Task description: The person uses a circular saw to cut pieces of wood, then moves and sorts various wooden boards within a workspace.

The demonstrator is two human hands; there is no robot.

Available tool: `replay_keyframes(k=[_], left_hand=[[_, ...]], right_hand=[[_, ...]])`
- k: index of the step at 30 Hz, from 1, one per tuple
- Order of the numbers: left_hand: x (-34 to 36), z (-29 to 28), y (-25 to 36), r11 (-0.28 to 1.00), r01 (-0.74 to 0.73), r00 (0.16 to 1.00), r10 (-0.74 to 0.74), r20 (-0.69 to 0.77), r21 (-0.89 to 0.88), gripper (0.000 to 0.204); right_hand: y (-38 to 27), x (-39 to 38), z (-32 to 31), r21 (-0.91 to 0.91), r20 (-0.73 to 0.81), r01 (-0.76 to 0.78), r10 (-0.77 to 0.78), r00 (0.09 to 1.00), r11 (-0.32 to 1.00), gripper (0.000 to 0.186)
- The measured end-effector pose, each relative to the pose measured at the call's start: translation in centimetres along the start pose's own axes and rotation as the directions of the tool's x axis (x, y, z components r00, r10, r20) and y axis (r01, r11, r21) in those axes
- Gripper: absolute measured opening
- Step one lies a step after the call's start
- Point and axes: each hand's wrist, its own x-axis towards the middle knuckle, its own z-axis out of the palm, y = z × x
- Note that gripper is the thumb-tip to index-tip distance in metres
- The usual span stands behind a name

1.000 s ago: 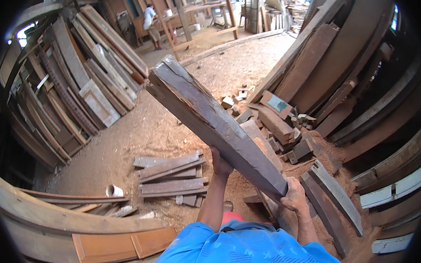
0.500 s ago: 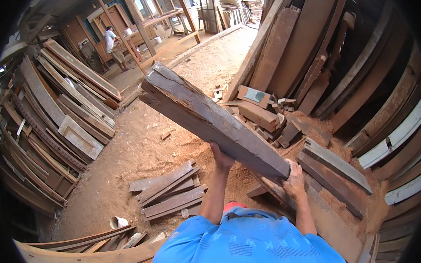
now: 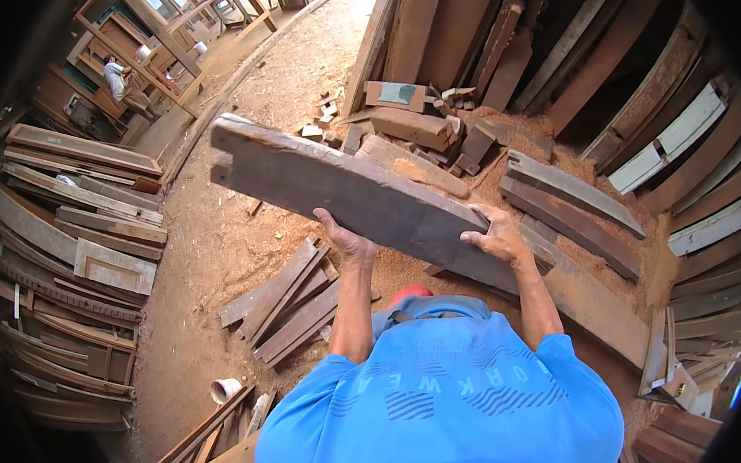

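Observation:
A long, thick grey-brown plank (image 3: 386, 210) with a weathered edge and a notched far end lies diagonally across my view, held in both hands. My left hand (image 3: 347, 239) grips its lower edge, thumb against the broad dark face. Further along to the right, my right hand (image 3: 495, 238) is wrapped over the upper edge, thumb on that same face. Beneath the plank and right of it lie a long board (image 3: 597, 320) and two beams (image 3: 567, 234) in sawdust. Loose short boards (image 3: 290, 294) are piled on the ground below my left hand.
Timber leans at the left (image 3: 77, 230) and right (image 3: 427, 36). Wood offcuts (image 3: 415, 128) are heaped beyond the plank. A white bucket (image 3: 225, 392) lies at lower left. A person (image 3: 120, 85) stands by wooden frames (image 3: 160, 50) at upper left. Sawdust-covered ground (image 3: 166, 326) runs between the stacks.
The plank has swung to a flatter angle and turned, showing more of its broad face; my right hand has moved higher in view. The surroundings have shifted as my head turned.

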Motion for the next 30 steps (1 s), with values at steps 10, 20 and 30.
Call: replay_keyframes(k=[10, 20, 30], left_hand=[[-4.0, -10.0, -10.4, 0.831, 0.538, 0.832, -0.497, -0.248, 0.139, 0.063], [-7.5, -8.3, -19.0, 0.626, 0.723, 0.690, -0.628, -0.359, 0.294, 0.052], [-10.0, -2.4, -29.0, -0.160, 0.525, 0.375, -0.838, -0.396, 0.836, 0.046]], right_hand=[[9.3, -7.7, 2.5, -0.061, 0.135, -0.420, 0.425, 0.895, 0.905, 0.063], [15.2, -12.4, -3.3, -0.032, 0.206, -0.601, 0.594, 0.778, 0.799, 0.060], [23.5, -11.7, -12.7, -0.335, -0.109, -0.671, 0.680, 0.725, 0.661, 0.071]])
